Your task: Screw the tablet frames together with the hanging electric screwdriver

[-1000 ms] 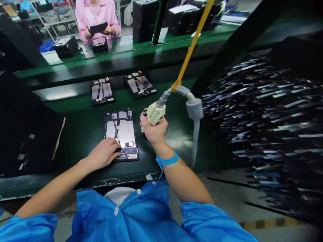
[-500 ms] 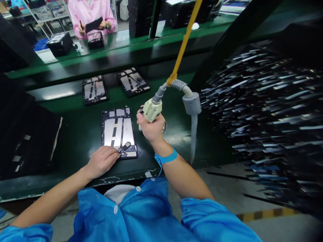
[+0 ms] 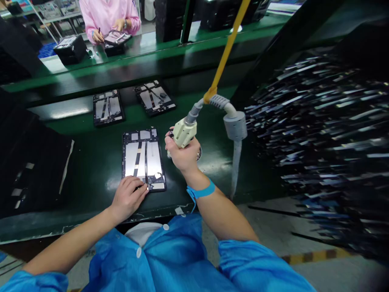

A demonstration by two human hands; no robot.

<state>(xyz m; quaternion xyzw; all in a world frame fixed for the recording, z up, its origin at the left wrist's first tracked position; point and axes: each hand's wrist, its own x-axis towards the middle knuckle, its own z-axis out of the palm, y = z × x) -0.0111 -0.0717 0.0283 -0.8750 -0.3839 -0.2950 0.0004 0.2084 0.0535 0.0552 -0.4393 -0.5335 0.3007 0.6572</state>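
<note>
An opened tablet, with silver plates and dark strips inside, lies face up on the green bench in front of me. My left hand rests on its lower edge, fingertips bunched at a small part they mostly cover. Just right of those fingers, a small pale piece sits inside the tablet. My right hand is wrapped around a cream electric screwdriver, held beside the tablet's right side. Its tip is hidden. Partly behind that hand is a small round dish, its contents hard to make out.
Two more opened tablets lie farther back. A yellow strap holds up the grey cable. Dark stacks stand at left; a blurred stack fills the right. Opposite, a person in pink works over a device.
My left hand has shifted slightly right along the tablet's lower edge. A dark flap near it now shows as a pale piece. The person opposite has lowered a dark panel. My right hand stays put.
</note>
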